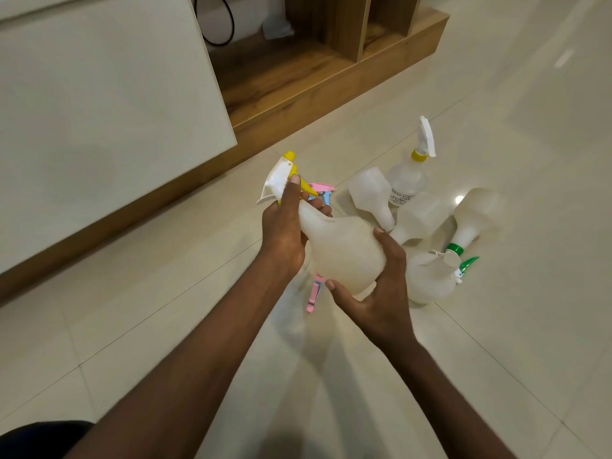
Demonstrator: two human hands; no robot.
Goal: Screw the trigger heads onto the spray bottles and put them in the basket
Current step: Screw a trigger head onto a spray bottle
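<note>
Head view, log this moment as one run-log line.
left hand: grips white-and-yellow trigger head | right hand: holds translucent plastic spray bottle | stage: screwing head on | basket: not in view

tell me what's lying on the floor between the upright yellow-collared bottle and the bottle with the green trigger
In the head view, two headless translucent bottles lie on their sides between the upright yellow-collared bottle and the green-trigger bottle.

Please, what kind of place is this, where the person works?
Probably a room in a home. The person works on a glossy tiled floor, beside a low wooden shelf unit and a white cabinet panel. Spray bottles stand and lie on the tiles.
</note>
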